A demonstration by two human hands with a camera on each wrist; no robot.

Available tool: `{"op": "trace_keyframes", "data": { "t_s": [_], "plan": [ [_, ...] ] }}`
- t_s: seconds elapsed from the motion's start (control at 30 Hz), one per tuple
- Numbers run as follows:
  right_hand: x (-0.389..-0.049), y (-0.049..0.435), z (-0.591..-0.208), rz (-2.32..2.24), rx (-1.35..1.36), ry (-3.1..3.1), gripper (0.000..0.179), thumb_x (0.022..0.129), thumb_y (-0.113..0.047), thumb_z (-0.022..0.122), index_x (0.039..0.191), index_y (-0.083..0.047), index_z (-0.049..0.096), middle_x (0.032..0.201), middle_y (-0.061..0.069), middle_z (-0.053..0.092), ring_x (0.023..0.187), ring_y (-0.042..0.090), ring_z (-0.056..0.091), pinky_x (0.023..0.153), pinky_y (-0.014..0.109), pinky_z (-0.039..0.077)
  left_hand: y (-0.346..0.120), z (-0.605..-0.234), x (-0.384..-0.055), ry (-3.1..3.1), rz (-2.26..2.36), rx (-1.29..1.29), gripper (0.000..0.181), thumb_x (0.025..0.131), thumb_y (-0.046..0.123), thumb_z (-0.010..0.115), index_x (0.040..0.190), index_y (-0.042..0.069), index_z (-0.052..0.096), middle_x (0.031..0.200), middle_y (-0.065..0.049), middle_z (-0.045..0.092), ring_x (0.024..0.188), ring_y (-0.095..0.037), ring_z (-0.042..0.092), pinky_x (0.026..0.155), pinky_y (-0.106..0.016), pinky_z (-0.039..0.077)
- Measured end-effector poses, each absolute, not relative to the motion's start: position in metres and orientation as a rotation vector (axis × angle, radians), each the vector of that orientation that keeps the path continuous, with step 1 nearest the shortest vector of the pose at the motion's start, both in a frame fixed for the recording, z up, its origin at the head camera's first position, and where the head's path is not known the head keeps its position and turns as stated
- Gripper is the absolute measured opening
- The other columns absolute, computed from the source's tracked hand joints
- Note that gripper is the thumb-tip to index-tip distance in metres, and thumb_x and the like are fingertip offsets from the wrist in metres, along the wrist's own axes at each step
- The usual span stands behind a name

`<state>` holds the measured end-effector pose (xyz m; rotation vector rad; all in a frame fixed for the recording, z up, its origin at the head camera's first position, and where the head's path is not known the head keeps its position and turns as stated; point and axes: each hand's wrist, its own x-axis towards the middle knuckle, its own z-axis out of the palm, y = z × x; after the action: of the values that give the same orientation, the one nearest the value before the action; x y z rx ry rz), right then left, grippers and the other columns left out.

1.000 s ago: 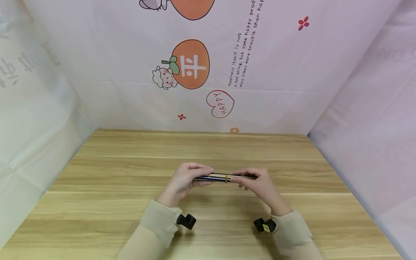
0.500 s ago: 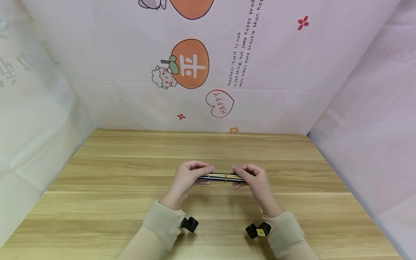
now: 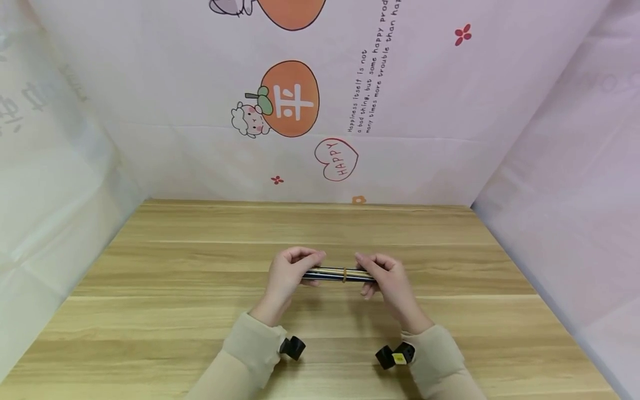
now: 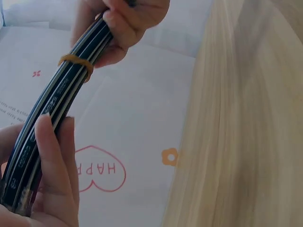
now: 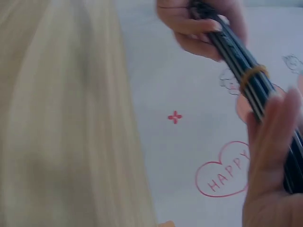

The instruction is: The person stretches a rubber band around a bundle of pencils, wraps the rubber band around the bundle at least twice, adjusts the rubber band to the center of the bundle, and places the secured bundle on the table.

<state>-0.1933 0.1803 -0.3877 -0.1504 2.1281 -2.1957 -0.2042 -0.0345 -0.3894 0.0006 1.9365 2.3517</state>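
A bundle of dark, light-striped pencils point(image 3: 330, 274) is held level above the table, small print along their sides. A tan rubber band point(image 3: 344, 275) wraps the bundle near its middle, also clear in the left wrist view point(image 4: 76, 65). My left hand point(image 3: 287, 276) grips the left end, thumb on top and fingers beneath. My right hand point(image 3: 392, 280) pinches the right end between thumb and fingers, hiding the tips there. In the right wrist view the fingers of the right hand point(image 5: 272, 156) lie along the pencils point(image 5: 232, 45), slightly blurred.
Below the hands is a wood-grain table point(image 3: 200, 311). A white printed sheet point(image 3: 415, 111) hangs behind it, with more white sheeting point(image 3: 55, 183) at both sides. Black wrist cameras point(image 3: 293, 348) stick out from both sleeves.
My right hand has shifted a little left and turned, its thumb moving up from the front of the pencils to their upper side. The left hand keeps its hold, nearly still.
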Motion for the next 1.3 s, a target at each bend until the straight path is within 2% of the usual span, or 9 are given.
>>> {"op": "trace_keyframes", "data": {
  "t_s": [0.1,0.23,0.4,0.5,0.6,0.77,0.9,1.03,1.3],
  "plan": [
    [-0.194,0.189,-0.386,-2.163,-0.298,2.016,0.017,0.095,-0.007,0.065,0.083,-0.018,0.071,0.082,-0.004,0.069,0.056,0.008,0.065,0.052,0.021,0.061,-0.041,-0.387,-0.207,1.859,2.353,0.023,0.02,0.091,0.02,0.072,0.097,0.001,0.072,0.088,-0.009,0.071,0.07,-0.015,0.068,0.058,-0.03,0.064],
    [-0.196,0.203,-0.384,-2.193,-0.477,1.856,0.028,0.089,0.009,0.063,0.093,-0.017,0.074,0.098,-0.002,0.073,0.077,0.013,0.073,0.074,0.027,0.065,-0.052,-0.383,-0.212,1.705,2.358,0.056,0.014,0.095,0.017,0.067,0.096,0.005,0.073,0.091,-0.007,0.072,0.078,-0.014,0.07,0.065,-0.03,0.066],
    [-0.198,0.205,-0.386,-2.269,-0.487,1.875,0.025,0.093,0.008,0.06,0.096,-0.014,0.071,0.097,0.001,0.072,0.083,0.015,0.074,0.082,0.03,0.064,-0.062,-0.381,-0.213,1.613,2.347,0.083,0.012,0.096,0.012,0.065,0.091,0.007,0.074,0.091,-0.006,0.073,0.083,-0.016,0.071,0.072,-0.028,0.065],
    [-0.197,0.194,-0.39,-2.238,-0.424,2.084,0.008,0.097,-0.004,0.061,0.098,-0.002,0.068,0.09,0.0,0.07,0.074,0.015,0.074,0.074,0.032,0.066,-0.06,-0.382,-0.212,1.642,2.335,0.084,0.013,0.096,0.014,0.065,0.09,0.006,0.074,0.089,-0.005,0.072,0.08,-0.016,0.071,0.071,-0.028,0.065],
    [-0.195,0.182,-0.395,-2.169,-0.324,2.387,0.025,0.098,-0.016,0.063,0.09,0.008,0.066,0.073,0.001,0.068,0.053,0.011,0.067,0.051,0.031,0.063,-0.054,-0.383,-0.211,1.677,2.34,0.051,0.016,0.095,0.016,0.067,0.086,0.005,0.073,0.086,-0.007,0.072,0.075,-0.016,0.071,0.068,-0.028,0.066],
    [-0.191,0.174,-0.4,-2.12,-0.153,2.622,0.044,0.099,-0.027,0.063,0.069,0.006,0.06,0.048,0.003,0.057,0.029,0.008,0.043,0.024,0.027,0.038,-0.045,-0.387,-0.21,1.81,2.358,0.005,0.029,0.093,0.028,0.071,0.082,0.001,0.073,0.083,-0.011,0.074,0.066,-0.017,0.071,0.066,-0.037,0.066],
    [-0.19,0.176,-0.395,-2.046,-0.031,2.606,0.051,0.099,-0.034,0.061,0.063,0.001,0.054,0.044,0.001,0.051,0.027,0.006,0.034,0.022,0.022,0.028,-0.042,-0.391,-0.208,1.963,2.38,0.078,0.047,0.094,0.037,0.068,0.079,-0.008,0.072,0.084,-0.017,0.075,0.057,-0.018,0.071,0.061,-0.04,0.066],
    [-0.19,0.178,-0.39,-1.966,0.077,2.524,0.052,0.099,-0.04,0.06,0.062,-0.005,0.05,0.042,-0.001,0.047,0.027,0.006,0.028,0.024,0.02,0.023,-0.042,-0.393,-0.207,2.125,2.375,0.244,0.047,0.098,0.029,0.064,0.074,-0.011,0.071,0.084,-0.022,0.074,0.052,-0.017,0.069,0.057,-0.04,0.065],
    [-0.193,0.18,-0.39,-2.012,0.107,2.31,0.046,0.099,-0.034,0.061,0.063,-0.009,0.047,0.044,-0.002,0.05,0.027,0.006,0.031,0.025,0.02,0.028,-0.042,-0.397,-0.209,2.24,2.328,0.333,0.044,0.098,0.03,0.065,0.075,-0.008,0.071,0.085,-0.023,0.074,0.052,-0.02,0.069,0.053,-0.041,0.064]
  ]
}}
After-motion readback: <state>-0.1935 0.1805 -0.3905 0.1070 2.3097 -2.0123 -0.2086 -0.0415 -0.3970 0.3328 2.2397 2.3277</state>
